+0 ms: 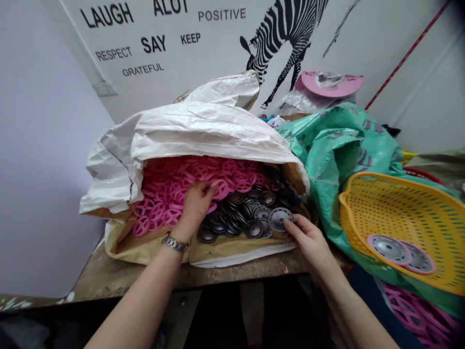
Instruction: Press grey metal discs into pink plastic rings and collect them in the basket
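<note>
Inside an open white paper-lined sack (214, 128) lie many pink spoked rings (172, 216) at the left and back, with dark grey wheel-like discs (232, 218) heaped at the right front. My left hand (198, 203), wearing a metal watch (175, 242), reaches over the pile; its thumb and fingers are closed on a pink spoked ring (220, 189). Over the discs' right edge, my right hand (307, 235) pinches a grey wheel disc (279, 219) between thumb and fingers. The disc's face is turned up toward me.
To the right stands a yellow plastic basket (366, 194) holding two grey discs with pink rims (390, 249). A green plastic bag (337, 140) bulges behind it. More pink parts (414, 310) sit low at right. A white panel (43, 169) borders the left; the worn table edge (232, 276) runs in front.
</note>
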A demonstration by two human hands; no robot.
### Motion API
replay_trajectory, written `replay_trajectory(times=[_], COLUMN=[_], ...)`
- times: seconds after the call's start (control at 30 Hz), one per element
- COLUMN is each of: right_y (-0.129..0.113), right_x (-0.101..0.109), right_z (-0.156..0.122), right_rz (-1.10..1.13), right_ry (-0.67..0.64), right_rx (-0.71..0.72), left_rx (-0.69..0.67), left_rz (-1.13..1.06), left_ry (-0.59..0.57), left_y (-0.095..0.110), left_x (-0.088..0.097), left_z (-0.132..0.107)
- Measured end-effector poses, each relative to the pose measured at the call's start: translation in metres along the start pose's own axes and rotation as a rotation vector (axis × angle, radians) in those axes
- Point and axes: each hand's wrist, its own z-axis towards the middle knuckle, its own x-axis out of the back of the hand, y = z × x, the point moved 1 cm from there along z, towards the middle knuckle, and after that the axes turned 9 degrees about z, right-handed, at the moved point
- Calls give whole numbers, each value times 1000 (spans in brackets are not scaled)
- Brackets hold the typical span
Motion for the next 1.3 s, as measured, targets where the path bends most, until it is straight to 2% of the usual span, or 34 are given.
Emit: replay_trajectory(times=[0.13,0.27,0.33,0.37,0.43,0.57,0.63,0.7,0.77,0.9,0.97,1.03,1.07,1.13,1.23,1.3], right_y=[-3,-11,-14,-14,-15,-16,-17,-16,-13,-7,-5,-4,-4,-2,1,2], right_x=[5,1,-3,-6,-9,-11,-11,-11,-12,-14,-15,-15,-15,-15,-17,-17], right_z=[-14,-27,-35,-39,-46,-56,-58,-59,-61,-65,-66,-68,-68,-69,-71,-72], right_rz=[25,87,147,181,256,426,471,470,441,382,386,401,407,413,402,365], right_ry=[-5,-12,-19,-25,-37,-42,-47,-65,-95,-113,-97,-82,-73,-60,-41,-36], right_rx=[-19,-35,-67,-97,-171,-322,-382,-415,-419,-383,-374,-361,-347,-316,-268,-225], left_rx=[125,436,480,447,272,-305,-490,-590,-645,-661,-632,-539,-447,-174,264,433], left_rz=[-331,-856,-933,-900,-719,-235,-55,92,162,96,-26,-208,-318,-558,-866,-991], left_ry=[-117,-314,-338,-330,-294,-171,-125,-113,-154,-234,-223,-231,-243,-290,-508,-637], left_y=[20,38,43,45,45,46,47,50,53,61,63,63,63,64,67,70], left_x=[2,-7,-12,-14,-15,-10,-9,-10,-13,-19,-22,-25,-27,-31,-36,-37], left_z=[-39,-80,-95,-101,-111,-125,-131,-135,-140,-150,-156,-161,-164,-167,-167,-166])
